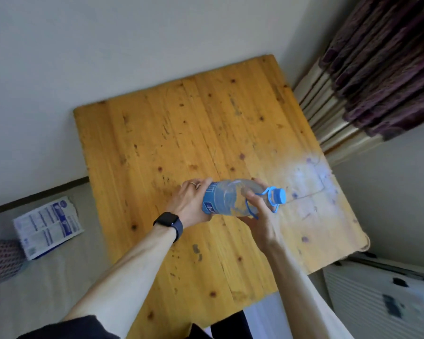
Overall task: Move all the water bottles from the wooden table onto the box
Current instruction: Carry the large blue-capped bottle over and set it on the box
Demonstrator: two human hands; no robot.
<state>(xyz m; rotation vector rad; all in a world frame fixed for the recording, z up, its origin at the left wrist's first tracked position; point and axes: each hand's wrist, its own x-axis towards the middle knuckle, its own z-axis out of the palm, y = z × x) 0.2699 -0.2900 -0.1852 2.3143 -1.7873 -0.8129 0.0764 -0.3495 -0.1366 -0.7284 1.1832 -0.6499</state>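
both hands gripping one bottle (233,198) over the table (181,133)
clear ribbed plastic, blue cap and label, lying sideways — left hand (190,204) wraps the base, right hand (260,216) the neck — knotty yellow planks

Fairly bright, soft daylight; shadows faint. Pale glare washes out the wooden table (181,133) nr its right edge. Wide-angle bend twd frame edges. Motion blur on printed box (47,226) at left & in lower-right corner; centre fairly sharp.

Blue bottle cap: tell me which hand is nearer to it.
Right. The right hand grips the water bottle at its neck, just beside the blue cap; the left hand holds the label end, far from it.
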